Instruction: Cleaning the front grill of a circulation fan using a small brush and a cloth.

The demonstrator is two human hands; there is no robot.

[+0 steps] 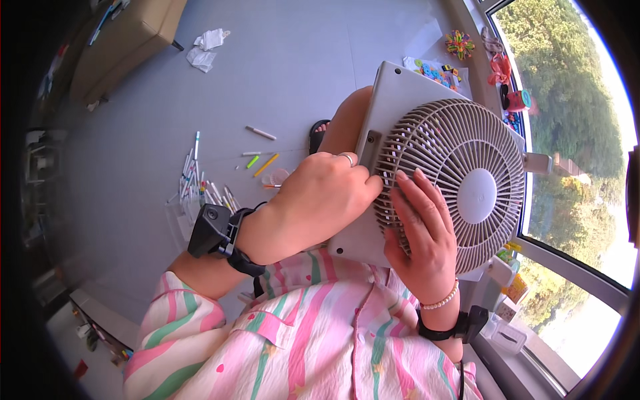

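Observation:
A fan [476, 195] with a round brown-grey grille and a white hub lies over my lap, its flat pale base [352, 250] beneath the grille. My left hand [327, 197], wearing a ring, is curled at the grille's left edge; its fingertips are hidden, so what they grip cannot be told. Against the grille's lower left part rests my right hand [425, 235], fingers extended and the thumb near the rim. Beside my left hand, a recessed slot with a screw hole [370, 140] shows in the base. Both wrists carry black strapped devices.
Markers [192, 172] lie scattered on the grey floor, some by a clear container [182, 220]. Crumpled white tissues [207, 45] lie near a beige sofa [150, 30]. Toys [435, 72] and a colourful expanding ball [459, 44] are near the window. Clear plastic boxes [507, 335] stand at the lower right.

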